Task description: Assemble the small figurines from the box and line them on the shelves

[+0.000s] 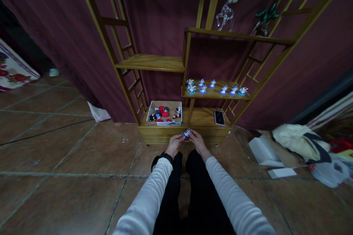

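Note:
Between my two hands, in front of the lowest board of the wooden rack, is a small blue-and-white figurine (187,133). My left hand (175,144) grips it from the left, fingers closed on its edge. From the other side my right hand (197,141) also has its fingers closed on it. Several similar figurines (203,89) stand on the right middle shelf (212,94), on blue or purple bases. An open cardboard box (150,114) on the lowest board holds several red, black and brown figures (164,112).
A phone (219,117) lies on the lowest board, right. On the top shelf stand a clear deer ornament (226,13) and a green ornament (264,20). White boxes (264,152), a cream bag (300,141) and a plastic bag (331,172) lie on the floor at right.

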